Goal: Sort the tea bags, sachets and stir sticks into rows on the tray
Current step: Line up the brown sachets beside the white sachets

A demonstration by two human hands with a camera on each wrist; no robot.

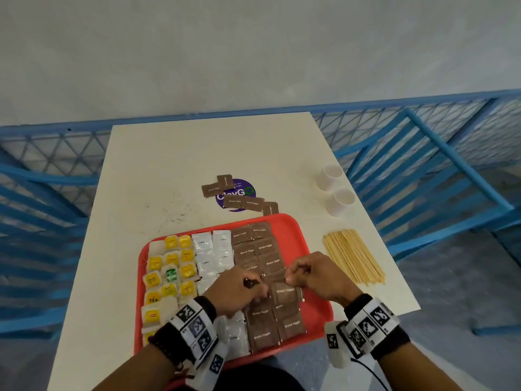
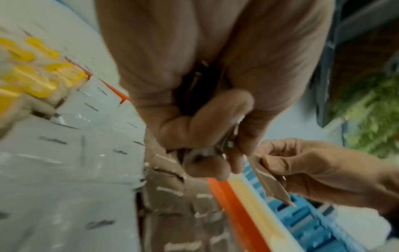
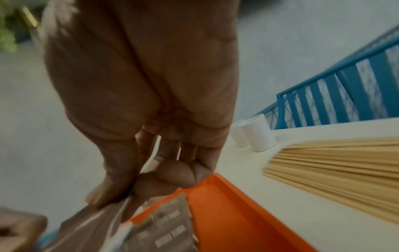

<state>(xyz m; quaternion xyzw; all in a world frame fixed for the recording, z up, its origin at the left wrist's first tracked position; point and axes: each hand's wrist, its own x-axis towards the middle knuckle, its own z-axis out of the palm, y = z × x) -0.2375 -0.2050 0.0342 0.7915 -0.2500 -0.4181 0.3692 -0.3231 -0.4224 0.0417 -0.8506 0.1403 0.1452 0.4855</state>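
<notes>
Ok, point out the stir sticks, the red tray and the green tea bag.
stir sticks (image 1: 353,256): head view, middle of the bundle on the table.
red tray (image 1: 293,230): head view, bare far right corner.
green tea bag (image 1: 170,275): head view, its green label.

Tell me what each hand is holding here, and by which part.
The right hand pinches a brown sugar sachet by its top edge. The left hand pinches something small over the sachet rows; what it is cannot be told.

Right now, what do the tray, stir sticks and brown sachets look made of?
Tray: likely moulded plastic, smooth red-orange with a raised rim. Stir sticks: pale wood, thin flat strips, matte. Brown sugar sachets: probably matte paper; the one the right hand pinches bends and creases.
</notes>
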